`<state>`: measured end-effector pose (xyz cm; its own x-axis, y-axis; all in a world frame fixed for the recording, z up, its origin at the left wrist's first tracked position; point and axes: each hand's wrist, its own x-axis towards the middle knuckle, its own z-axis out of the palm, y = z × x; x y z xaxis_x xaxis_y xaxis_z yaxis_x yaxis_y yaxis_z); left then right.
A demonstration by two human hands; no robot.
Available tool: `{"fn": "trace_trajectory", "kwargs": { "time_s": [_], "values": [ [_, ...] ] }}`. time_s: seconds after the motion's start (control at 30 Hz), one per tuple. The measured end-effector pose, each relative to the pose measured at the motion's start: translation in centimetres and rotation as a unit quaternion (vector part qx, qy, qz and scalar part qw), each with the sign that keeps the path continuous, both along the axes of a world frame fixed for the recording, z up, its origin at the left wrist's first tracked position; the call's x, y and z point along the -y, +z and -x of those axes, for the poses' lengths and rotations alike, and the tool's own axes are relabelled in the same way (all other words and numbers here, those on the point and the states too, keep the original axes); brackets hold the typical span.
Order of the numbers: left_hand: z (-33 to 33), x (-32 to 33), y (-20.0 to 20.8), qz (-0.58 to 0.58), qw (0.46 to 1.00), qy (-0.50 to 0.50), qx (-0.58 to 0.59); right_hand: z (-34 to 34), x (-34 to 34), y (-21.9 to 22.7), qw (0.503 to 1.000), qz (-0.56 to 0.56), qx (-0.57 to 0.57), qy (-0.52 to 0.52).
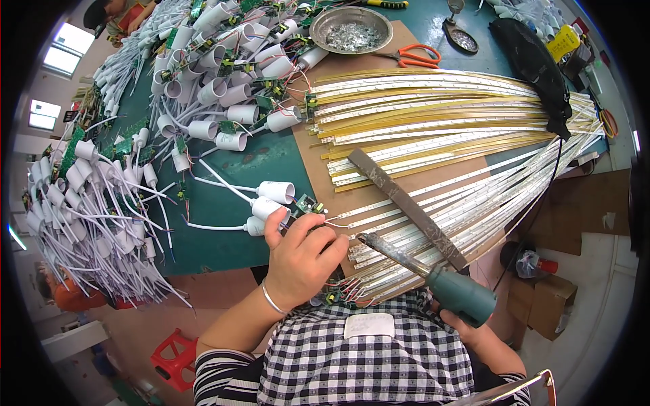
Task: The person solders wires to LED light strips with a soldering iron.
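My left hand (301, 260), with a bracelet at the wrist, is closed at a small green circuit board (310, 205); the fingertips partly hide it. Thin wires run from this board to the end of a white LED strip (379, 214). Beside my fingers lie white lamp-holder tubes (275, 191) with white cables. My right hand (459, 326) grips a soldering iron (464, 295) by its green handle, mostly hidden under it. The iron's metal tip points left, close to the strip ends and my left fingers. A dark flat bar (406, 208) lies across the strips.
Piles of white tubes with boards and cables (88, 216) cover the left of the green table (223, 254). A metal bowl (351, 30) of scraps and orange-handled scissors (418, 56) lie at the back. A black bag (531, 68) lies over the strips' right end. A red stool (175, 358) stands lower left.
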<state>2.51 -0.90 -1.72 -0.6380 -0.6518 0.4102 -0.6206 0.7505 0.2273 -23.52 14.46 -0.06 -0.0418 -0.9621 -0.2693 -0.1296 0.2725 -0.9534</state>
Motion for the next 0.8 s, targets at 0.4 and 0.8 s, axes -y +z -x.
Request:
{"fn": "trace_trajectory", "kwargs": {
  "time_s": [0.4, 0.8],
  "values": [
    [0.2, 0.1, 0.3, 0.026, 0.999, -0.011, 0.024, 0.2, 1.5, 0.4, 0.975, 0.133, -0.137, 0.111],
    [-0.1, 0.3, 0.8, 0.015, 0.999, 0.004, 0.046, 1.1, -0.7, -1.6, 1.000, 0.011, 0.014, 0.024]
  ]
}}
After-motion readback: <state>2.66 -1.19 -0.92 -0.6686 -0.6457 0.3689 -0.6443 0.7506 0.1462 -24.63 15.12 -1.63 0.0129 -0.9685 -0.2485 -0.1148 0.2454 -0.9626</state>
